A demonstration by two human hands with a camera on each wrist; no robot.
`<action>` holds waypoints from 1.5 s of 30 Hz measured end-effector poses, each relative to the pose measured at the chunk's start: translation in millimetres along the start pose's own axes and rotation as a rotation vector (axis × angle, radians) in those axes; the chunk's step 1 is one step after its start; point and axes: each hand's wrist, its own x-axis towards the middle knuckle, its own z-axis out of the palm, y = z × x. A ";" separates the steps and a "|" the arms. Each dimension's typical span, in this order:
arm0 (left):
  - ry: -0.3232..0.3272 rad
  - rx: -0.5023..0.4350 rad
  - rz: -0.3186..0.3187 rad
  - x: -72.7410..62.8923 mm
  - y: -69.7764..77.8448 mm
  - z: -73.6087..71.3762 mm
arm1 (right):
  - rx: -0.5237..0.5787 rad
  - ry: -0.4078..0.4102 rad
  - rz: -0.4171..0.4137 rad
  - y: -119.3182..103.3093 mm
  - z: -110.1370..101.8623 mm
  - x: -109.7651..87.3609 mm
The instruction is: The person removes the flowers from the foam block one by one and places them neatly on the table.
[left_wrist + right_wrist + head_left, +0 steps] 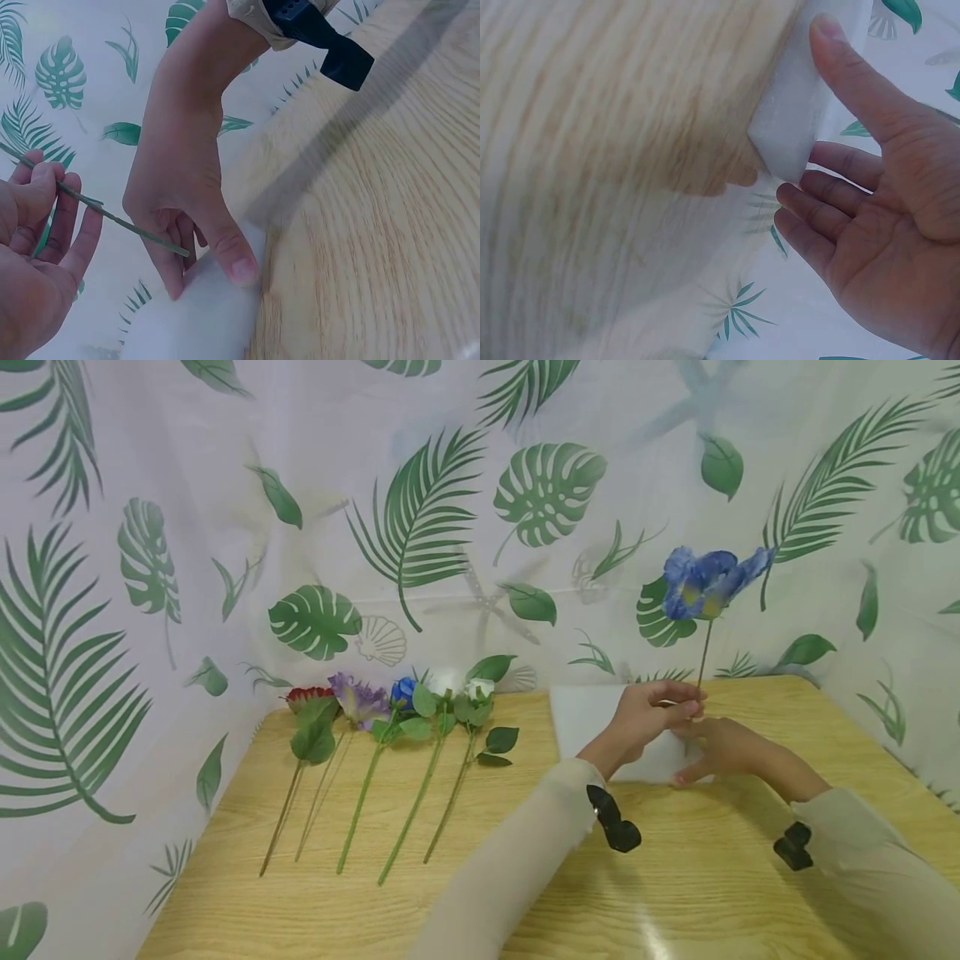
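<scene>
My left hand point(651, 714) pinches the stem of a tall blue flower point(708, 581). Its large ruffled bloom, yellowish underneath, stands upright above the hand. In the left wrist view, the green stem point(139, 229) slants from the left hand point(45, 232), its lower end overlapping the gap between thumb and fingers of my right hand point(187, 180). A white foam-like block point(592, 727) lies at the back of the table, partly hidden by both hands. The right hand point(889, 225) is at its corner, thumb extended at the front edge and fingertips at the side.
Left of the block lie a red flower point(307, 695), a purple flower point(360, 700), a blue rose point(402, 693) and white roses point(480, 689), stems toward the front. A leaf-printed curtain point(300, 552) hangs behind the wooden table point(300, 918).
</scene>
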 end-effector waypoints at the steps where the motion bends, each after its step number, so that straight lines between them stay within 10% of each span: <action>1: -0.005 0.001 -0.005 -0.3 0.3 -0.8 | 0.001 -0.004 0.003 0.3 0.0 0.0; 25: -0.090 0.083 0.001 -4.1 17.4 -39.0 | -0.032 -0.015 0.014 -1.3 -0.5 2.1; 45: -0.042 0.180 -0.054 -29.8 34.5 -100.4 | -0.046 -0.005 -0.006 2.0 2.3 5.4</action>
